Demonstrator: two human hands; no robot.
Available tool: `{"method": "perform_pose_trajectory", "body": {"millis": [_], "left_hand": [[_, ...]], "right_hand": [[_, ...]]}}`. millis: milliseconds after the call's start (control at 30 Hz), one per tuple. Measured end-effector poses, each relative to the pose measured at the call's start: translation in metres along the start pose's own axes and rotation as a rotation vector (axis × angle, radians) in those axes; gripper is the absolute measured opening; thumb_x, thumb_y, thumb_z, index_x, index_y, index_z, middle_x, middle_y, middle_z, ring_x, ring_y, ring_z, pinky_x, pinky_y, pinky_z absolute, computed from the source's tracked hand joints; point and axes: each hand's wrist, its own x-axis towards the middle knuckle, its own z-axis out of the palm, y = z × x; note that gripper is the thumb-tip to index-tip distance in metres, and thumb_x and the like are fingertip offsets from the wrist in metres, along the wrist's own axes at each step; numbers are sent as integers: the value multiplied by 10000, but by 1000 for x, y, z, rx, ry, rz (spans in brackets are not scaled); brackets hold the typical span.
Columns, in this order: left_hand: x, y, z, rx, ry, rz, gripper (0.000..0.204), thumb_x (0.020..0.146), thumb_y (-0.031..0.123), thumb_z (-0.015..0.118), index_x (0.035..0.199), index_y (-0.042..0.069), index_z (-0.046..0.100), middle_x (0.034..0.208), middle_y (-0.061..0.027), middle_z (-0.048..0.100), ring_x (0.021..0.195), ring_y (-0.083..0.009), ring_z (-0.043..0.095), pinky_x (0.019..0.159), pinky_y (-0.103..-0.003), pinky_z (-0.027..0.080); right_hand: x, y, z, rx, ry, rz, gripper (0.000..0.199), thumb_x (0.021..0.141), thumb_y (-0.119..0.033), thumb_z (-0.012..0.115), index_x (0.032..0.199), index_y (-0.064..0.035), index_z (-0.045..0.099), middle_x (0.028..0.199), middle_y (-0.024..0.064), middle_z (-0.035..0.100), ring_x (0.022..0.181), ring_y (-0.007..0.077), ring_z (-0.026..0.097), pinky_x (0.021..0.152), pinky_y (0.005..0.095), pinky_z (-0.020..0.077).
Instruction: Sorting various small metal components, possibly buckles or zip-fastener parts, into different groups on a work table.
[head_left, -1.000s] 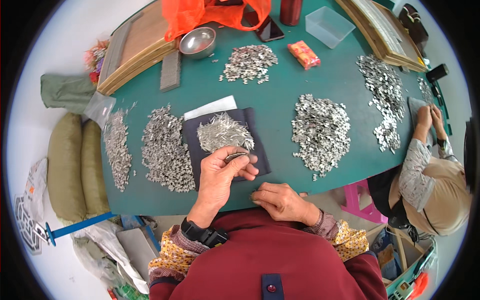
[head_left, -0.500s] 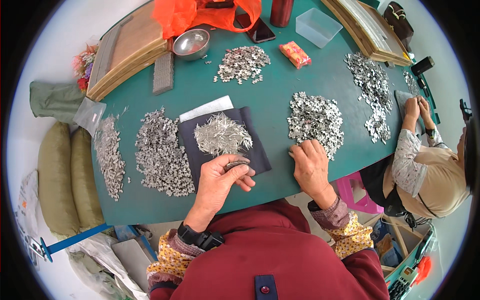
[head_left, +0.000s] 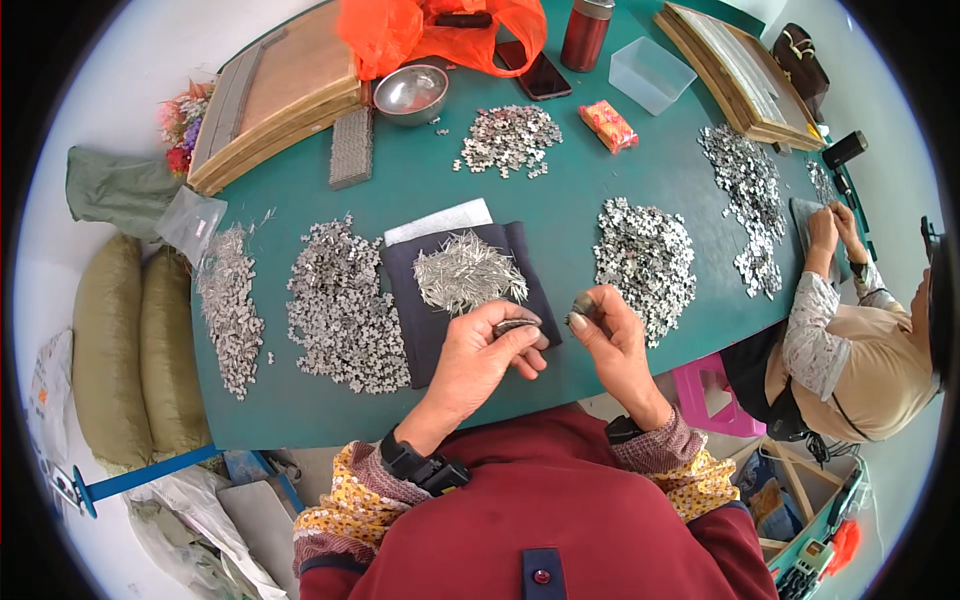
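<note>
My left hand (head_left: 487, 352) is closed round a short, dark grey metal strip (head_left: 515, 325), perhaps a row of small pieces; the fingers hide part of it. Close to its right, my right hand (head_left: 617, 342) pinches thumb and forefinger together, the tips greyish. Whatever sits between them is too small to make out. Thin silvery metal pins (head_left: 468, 272) lie heaped on a dark folded cloth (head_left: 405, 345) just beyond my left hand. A pile of small silvery metal pieces (head_left: 645, 265) spreads beyond my right hand.
More metal pieces form piles at left (head_left: 345, 310), far left (head_left: 230, 310), back (head_left: 510, 138) and right (head_left: 748, 195). Behind stand a steel bowl (head_left: 412, 95), a clear plastic box (head_left: 652, 75) and wooden frames (head_left: 285, 100). A person (head_left: 850, 350) works at the right end of the table.
My right hand has lifted off the right-hand pile and come left toward my left hand, its thumb and forefinger pinched. My left hand still grips the dark strip. The view has shifted slightly.
</note>
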Motion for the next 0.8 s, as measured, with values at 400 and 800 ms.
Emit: {"method": "perform_pose_trajectory", "body": {"millis": [400,800], "left_hand": [[3,3,11,52,47,69,113,917,33,645,989,-54,639,797,-92,674,650,-145,668,541,-251,548],[1,2,7,111,106,95,119,920,40,644,991,-55,640,788,-92,677,656,-135,666,556,-247,547]], "right_hand": [[-1,-10,17,275,-87,34,94,971,-62,564,1052,-23,535,880,-14,556,827,44,519,724,212,456],[7,-5,16,388,-61,5,84,981,-67,561,1044,-13,574,831,-21,568,749,33,510,679,196,445]]}}
